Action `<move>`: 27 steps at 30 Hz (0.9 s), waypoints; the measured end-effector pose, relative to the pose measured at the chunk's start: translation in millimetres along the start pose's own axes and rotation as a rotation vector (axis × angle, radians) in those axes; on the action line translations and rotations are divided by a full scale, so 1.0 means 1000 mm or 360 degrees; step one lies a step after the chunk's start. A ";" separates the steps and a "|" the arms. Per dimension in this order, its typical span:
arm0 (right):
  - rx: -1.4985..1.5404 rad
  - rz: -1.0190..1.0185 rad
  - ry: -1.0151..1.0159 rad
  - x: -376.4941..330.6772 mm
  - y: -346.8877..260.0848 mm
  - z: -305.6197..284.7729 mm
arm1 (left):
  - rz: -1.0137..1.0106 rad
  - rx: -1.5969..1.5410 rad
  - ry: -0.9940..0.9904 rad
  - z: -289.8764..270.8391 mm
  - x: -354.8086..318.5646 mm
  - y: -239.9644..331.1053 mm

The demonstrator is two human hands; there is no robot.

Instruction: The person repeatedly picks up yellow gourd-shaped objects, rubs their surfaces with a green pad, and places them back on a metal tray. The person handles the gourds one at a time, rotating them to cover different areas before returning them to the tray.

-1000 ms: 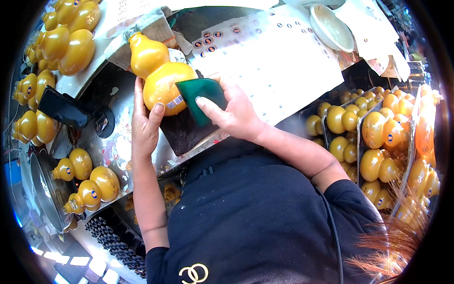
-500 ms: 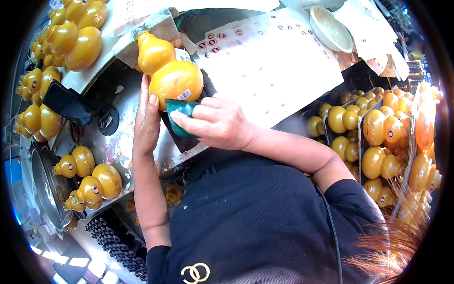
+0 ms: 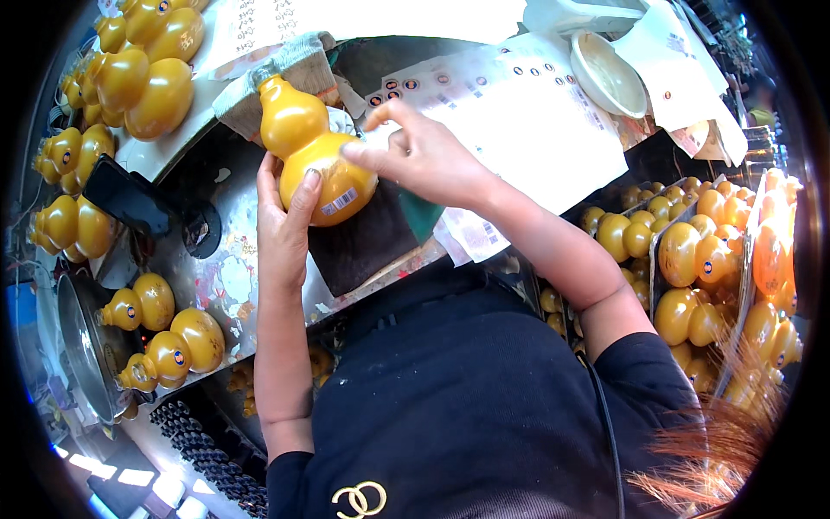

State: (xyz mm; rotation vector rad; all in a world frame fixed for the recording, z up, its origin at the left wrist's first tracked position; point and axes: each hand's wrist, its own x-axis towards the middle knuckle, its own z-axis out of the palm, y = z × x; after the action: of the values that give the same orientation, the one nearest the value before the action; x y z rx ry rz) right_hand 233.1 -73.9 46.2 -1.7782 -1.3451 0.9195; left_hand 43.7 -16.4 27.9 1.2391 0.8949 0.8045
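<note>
A glossy yellow gourd-shaped bottle lies tilted over a dark cloth, its narrow neck pointing away. My left hand grips its wide lower bulb from the left, the thumb beside a small white barcode label. Over the bulb's right side is my right hand, thumb and index finger spread, the thumb tip close to or touching the bulb. A flat green scraper sticks out beneath that palm. The curled fingers seem to keep hold of it, though their grip is hidden.
Sticker sheets cover the bench to the right, near a white bowl. A folded cloth lies by the bottle's neck. A phone on a stand and several yellow bottles are at left. Racked bottles stand at right.
My right hand has lifted away from the label, up and to the right, and its index finger has spread. The green scraper has left the bottle. The bottle has shifted slightly down.
</note>
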 end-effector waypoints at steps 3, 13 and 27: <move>-0.0275 -0.0036 -0.0139 0.014 0.000 0.010 | -0.0020 -0.0057 0.0036 -0.001 0.001 -0.004; 0.0192 0.0086 -0.0395 0.019 0.019 0.021 | -0.0008 -0.0075 0.0073 0.000 0.003 -0.009; 0.0328 0.0099 -0.0466 0.021 0.021 0.022 | -0.0092 -0.0014 -0.0019 -0.001 0.017 0.009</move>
State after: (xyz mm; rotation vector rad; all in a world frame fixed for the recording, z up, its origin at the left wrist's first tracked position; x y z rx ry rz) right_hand 228.7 -55.0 14.7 -1.5793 -1.3217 1.3440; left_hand 49.9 0.2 34.5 1.2040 0.9129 0.7534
